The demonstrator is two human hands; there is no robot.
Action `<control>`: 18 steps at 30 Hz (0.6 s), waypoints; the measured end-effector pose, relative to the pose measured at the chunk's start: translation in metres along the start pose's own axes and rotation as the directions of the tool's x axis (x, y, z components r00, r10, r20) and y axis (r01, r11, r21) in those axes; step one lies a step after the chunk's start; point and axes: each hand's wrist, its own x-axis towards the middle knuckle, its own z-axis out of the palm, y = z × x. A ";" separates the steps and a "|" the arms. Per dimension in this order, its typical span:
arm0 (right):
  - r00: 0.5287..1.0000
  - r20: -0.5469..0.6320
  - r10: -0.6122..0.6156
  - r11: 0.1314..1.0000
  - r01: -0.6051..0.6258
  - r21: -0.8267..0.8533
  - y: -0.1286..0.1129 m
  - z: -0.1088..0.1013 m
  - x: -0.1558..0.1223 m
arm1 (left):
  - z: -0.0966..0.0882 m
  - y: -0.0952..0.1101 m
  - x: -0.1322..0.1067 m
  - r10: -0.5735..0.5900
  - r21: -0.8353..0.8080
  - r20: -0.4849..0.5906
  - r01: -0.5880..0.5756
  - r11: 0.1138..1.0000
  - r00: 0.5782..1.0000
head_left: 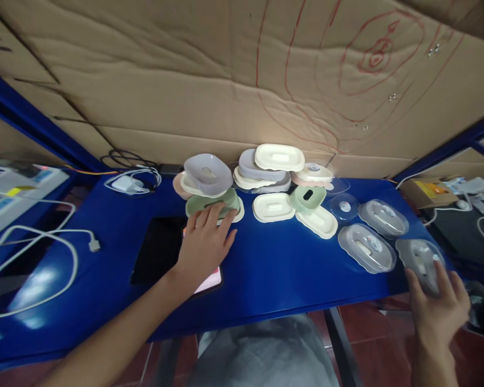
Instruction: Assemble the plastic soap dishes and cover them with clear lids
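My left hand (204,239) reaches over the dark tablet, its fingers spread and their tips at the front of a green oval soap dish (199,203); the thumb stands apart from it. A lilac soap dish tray (208,174) lies tilted above the green one, over cream and pink pieces. At the right table edge my right hand (439,301) grips a grey soap dish with a clear lid (421,258), thumb on one side and fingers on the other. Beside it sit two similar clear-lidded soap dishes, one nearer (367,250) and one farther (383,217).
Cream trays (273,208), a green slotted piece (307,199) and a stack of lilac and cream parts (262,165) stand mid-table. A black tablet (157,250) and a lit phone screen (210,282) lie left. White cables (72,252) and a charger (129,184) lie farther left. Cardboard (185,70) walls the back.
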 end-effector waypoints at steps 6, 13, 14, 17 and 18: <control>0.997 0.056 -0.047 0.998 0.049 -0.050 -0.001 0.015 0.006 | 0.002 -0.008 -0.002 -0.002 0.004 -0.010 0.002 1.000 1.000; 0.986 0.108 -0.127 0.990 0.119 0.076 -0.012 0.037 0.021 | 0.007 -0.016 0.001 0.021 -0.111 -0.096 -0.032 0.993 0.995; 0.991 0.059 -0.122 0.990 0.118 0.072 -0.016 0.038 0.022 | 0.007 -0.016 0.002 0.021 -0.135 -0.112 -0.037 0.990 0.993; 0.980 -0.143 -0.142 0.982 0.158 0.103 -0.051 0.031 0.022 | 0.004 -0.014 0.003 0.034 -0.226 -0.160 -0.070 0.972 0.987; 0.964 -0.205 -0.170 0.969 0.201 0.141 -0.071 0.026 0.021 | 0.002 -0.012 0.003 0.047 -0.253 -0.170 -0.089 0.963 0.984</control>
